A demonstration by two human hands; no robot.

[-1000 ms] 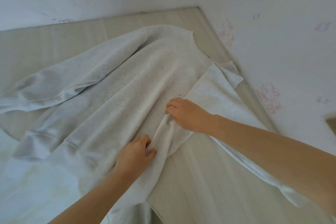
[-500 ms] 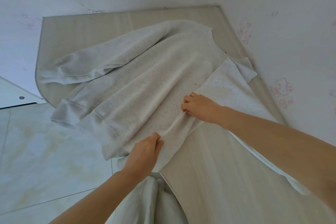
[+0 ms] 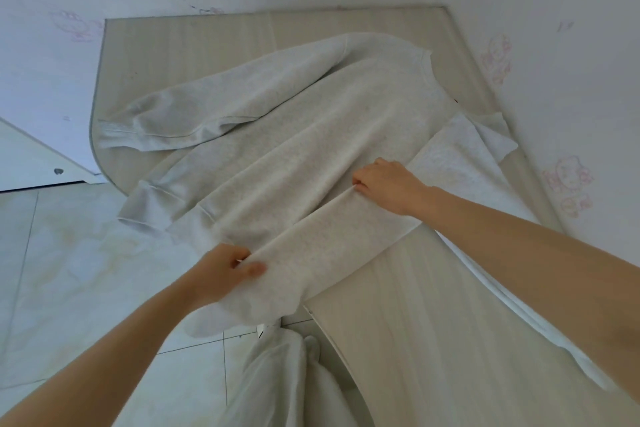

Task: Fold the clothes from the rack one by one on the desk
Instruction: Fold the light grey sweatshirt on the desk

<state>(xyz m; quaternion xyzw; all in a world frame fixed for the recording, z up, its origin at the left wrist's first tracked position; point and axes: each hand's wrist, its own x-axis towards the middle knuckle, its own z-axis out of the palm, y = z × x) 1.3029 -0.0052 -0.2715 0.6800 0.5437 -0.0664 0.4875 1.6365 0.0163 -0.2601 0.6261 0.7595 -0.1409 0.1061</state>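
Observation:
A light grey sweatshirt [image 3: 311, 135] lies spread on the pale wooden desk [image 3: 433, 322], collar toward the far corner. One sleeve stretches out to the left; the other sleeve is folded across the body toward me. My left hand [image 3: 221, 270] pinches that folded sleeve near its cuff end at the desk's front edge. My right hand [image 3: 384, 180] grips the same sleeve's upper edge higher up, fingers curled into the cloth. The sweatshirt's hem hangs a little over the desk's left edge.
A second pale garment [image 3: 460, 163] lies under my right forearm along the right wall [image 3: 571, 62]. The desk sits in a wall corner. Tiled floor [image 3: 69, 270] is on the left, and white cloth [image 3: 277, 374] hangs below the desk front.
The view has tilted back and left, showing the desk's left edge and the floor. Both hands have kept hold of the folded sleeve and spread apart, my left hand drawing toward me.

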